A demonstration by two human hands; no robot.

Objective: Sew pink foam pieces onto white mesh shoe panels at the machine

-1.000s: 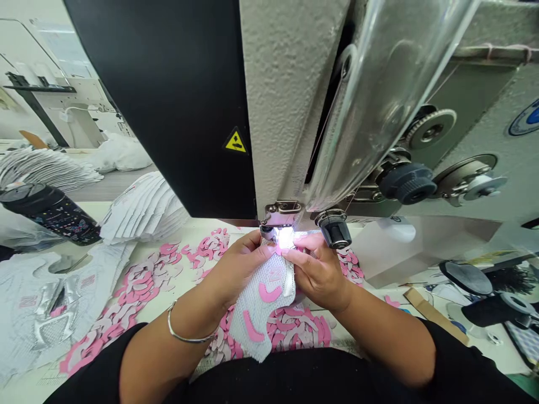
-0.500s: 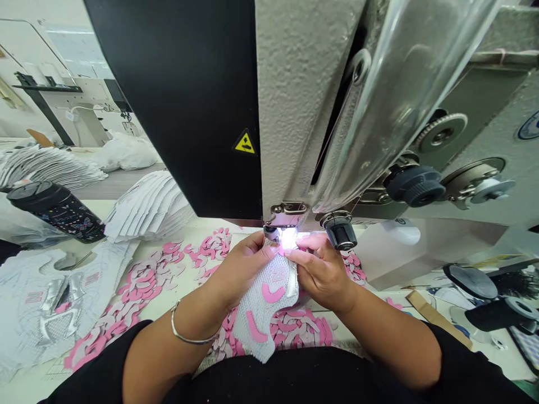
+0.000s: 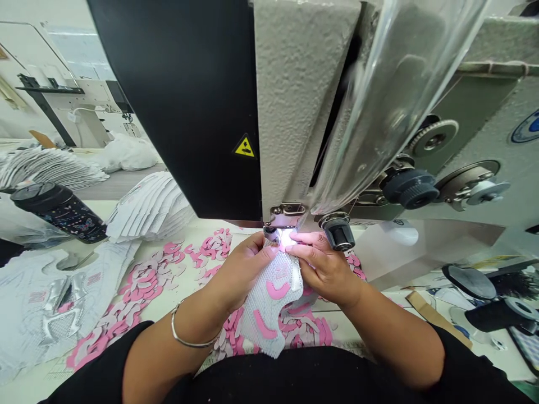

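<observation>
A white mesh shoe upper point(image 3: 266, 303) with pink curved patches hangs from beneath the lit needle area of a sewing machine point(image 3: 295, 112) toward my body. My left hand point(image 3: 242, 266) pinches its upper left edge, thumb on top, beside the presser foot. On the other side, my right hand point(image 3: 324, 264) grips the upper near the needle, its thumb and index finger reaching into the bright light. A small pink piece point(image 3: 283, 245) shows between my thumbs. Glare hides the needle tip and the stitching there.
Loose pink pieces point(image 3: 141, 280) are heaped across the table, also under the shoe upper. At left lie more white uppers point(image 3: 147, 205) in a fanned stack and a dark bottle point(image 3: 59, 210). A black thread spool point(image 3: 492, 320) stands at right. The machine head overhangs my hands.
The shoe upper has turned slightly, its lower end swinging to the right. My right hand has shifted a little, its fingers now more spread at the needle. My left hand keeps its place.
</observation>
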